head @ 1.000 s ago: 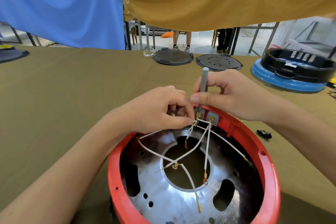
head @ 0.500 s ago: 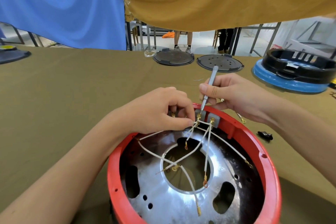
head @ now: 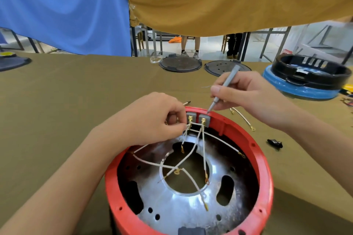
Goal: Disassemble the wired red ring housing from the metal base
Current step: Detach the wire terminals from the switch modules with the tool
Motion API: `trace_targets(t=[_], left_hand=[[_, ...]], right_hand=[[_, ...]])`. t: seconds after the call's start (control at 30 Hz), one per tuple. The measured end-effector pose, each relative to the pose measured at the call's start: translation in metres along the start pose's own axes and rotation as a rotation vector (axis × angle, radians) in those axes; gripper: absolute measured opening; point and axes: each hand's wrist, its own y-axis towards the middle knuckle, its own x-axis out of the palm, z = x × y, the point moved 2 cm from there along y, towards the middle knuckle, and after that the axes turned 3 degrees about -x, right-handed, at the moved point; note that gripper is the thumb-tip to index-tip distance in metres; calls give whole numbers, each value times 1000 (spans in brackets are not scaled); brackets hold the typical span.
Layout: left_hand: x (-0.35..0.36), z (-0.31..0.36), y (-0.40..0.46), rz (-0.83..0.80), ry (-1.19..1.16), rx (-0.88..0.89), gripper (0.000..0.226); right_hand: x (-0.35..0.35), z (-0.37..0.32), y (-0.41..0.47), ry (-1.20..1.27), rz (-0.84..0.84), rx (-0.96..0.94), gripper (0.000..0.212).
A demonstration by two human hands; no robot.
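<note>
A red ring housing [head: 264, 173] sits low in the middle of the view, around a shiny metal base [head: 179, 208] with a round centre hole. White wires [head: 202, 143] with brass lugs cross the inside and run up to two grey terminal blocks [head: 204, 120] at the far rim. My left hand [head: 150, 120] pinches the wires beside the left block. My right hand [head: 248, 95] grips a thin grey screwdriver [head: 225, 86], tilted, its tip at the rim by the right block.
The olive-covered table [head: 66, 110] carries two dark round lids [head: 180, 64] at the back, a blue-and-black housing [head: 307, 80] at the right, a loose wire [head: 242, 117], a small black part [head: 275, 143] and a bit [head: 187, 103] behind my left hand.
The screwdriver has tilted from upright to leaning right, and its tip has shifted right from the terminal to the rim. My left hand has stayed pinching the wires.
</note>
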Motion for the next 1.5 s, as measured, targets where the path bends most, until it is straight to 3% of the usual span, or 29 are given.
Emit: trace_targets(t=[0.2, 0.43, 0.57, 0.77, 1.1, 1.17, 1.33, 1.4, 1.5], left_hand=[[-1, 4, -3, 59, -34, 71, 12], [6, 7, 0, -10, -29, 76, 15], [8, 6, 0, -52, -46, 60, 16], [7, 5, 1, -84, -97, 41, 16], [8, 4, 2, -91, -118, 41, 14], [8, 3, 2, -87, -118, 40, 14], [8, 2, 2, -91, -106, 41, 15], [8, 2, 2, -92, -103, 42, 14], [8, 3, 2, -83, -105, 44, 14]], right_hand=[[11, -7, -3, -300, -30, -138, 29], [13, -14, -6, -487, -50, -219, 16], [16, -18, -6, -632, -119, -264, 24], [13, -15, 7, -520, -125, -164, 15], [4, 5, 19, -112, -102, 157, 19], [4, 0, 16, -162, -104, 109, 24], [17, -22, 7, -697, -228, -206, 28], [19, -23, 8, -716, -220, -213, 27], [13, -17, 15, -502, -168, -125, 18]])
